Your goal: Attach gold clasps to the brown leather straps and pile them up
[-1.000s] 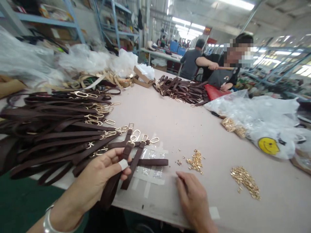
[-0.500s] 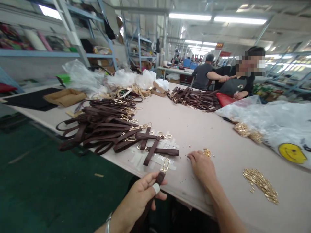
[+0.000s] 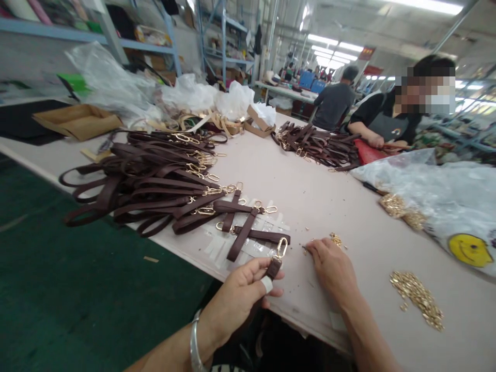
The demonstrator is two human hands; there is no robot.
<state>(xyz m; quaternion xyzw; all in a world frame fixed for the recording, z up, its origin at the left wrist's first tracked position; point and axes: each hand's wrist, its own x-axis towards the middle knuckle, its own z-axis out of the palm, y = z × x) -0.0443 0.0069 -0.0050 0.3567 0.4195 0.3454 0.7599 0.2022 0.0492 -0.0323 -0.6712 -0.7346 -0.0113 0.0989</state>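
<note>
The left hand (image 3: 242,293) pinched a brown strap (image 3: 273,269) near the table (image 3: 360,206) edge, while the right hand (image 3: 335,268), bunched near gold fittings (image 3: 336,239), gripping what I couldn't tell, seemingly sought a small piece, which called for a light, precise lift.

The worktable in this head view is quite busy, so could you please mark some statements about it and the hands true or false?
1. The left hand holds a dark brown strap with a gold clasp. True.
2. The right hand also holds a strap. False: its fingertips are down at the tabletop, near small gold pieces.
3. A silver bracelet is on the left wrist. True.
4. The smiley face at the plastic bag is green. False: it is yellow.
</note>
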